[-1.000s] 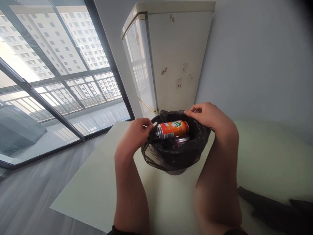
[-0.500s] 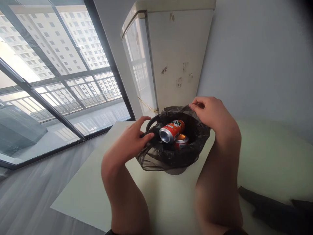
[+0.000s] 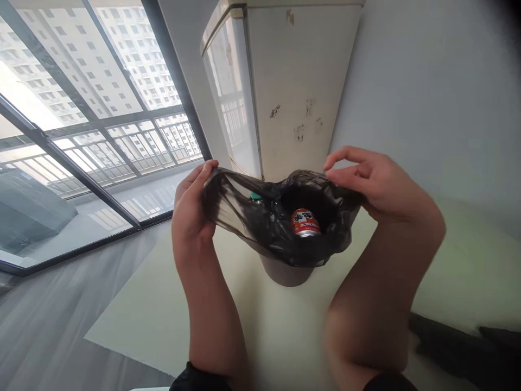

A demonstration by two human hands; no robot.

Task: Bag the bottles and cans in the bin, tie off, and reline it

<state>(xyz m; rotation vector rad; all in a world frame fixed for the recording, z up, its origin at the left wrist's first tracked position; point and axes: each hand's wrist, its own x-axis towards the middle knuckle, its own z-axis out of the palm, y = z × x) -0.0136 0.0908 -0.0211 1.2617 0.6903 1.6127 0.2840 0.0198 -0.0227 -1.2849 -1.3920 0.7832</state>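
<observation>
A thin black garbage bag (image 3: 260, 222) lines a greyish bin (image 3: 288, 275) that stands on the pale surface ahead of me. Inside its mouth sits a red drink can (image 3: 306, 221). My left hand (image 3: 191, 203) is closed on the bag's left edge, stretching the film out past the rim. At the right, my right hand (image 3: 380, 182) holds the bag's edge near the rim, with the thumb and forefinger slightly parted at the tips. A small green spot (image 3: 255, 195) shows at the bin's left side; what it is I cannot make out.
Behind the bin stands a white fridge (image 3: 301, 81) with dark marks on its side. The pale green surface (image 3: 134, 315) has an edge at the left, above a grey floor (image 3: 52, 320). A dark cloth (image 3: 451, 342) lies at the lower right. Glass doors (image 3: 101, 125) are at the left.
My left hand has moved left and up, pulling the bag's edge outward. My right hand has shifted right. The tilted upper can is out of sight, and one can shows inside.
</observation>
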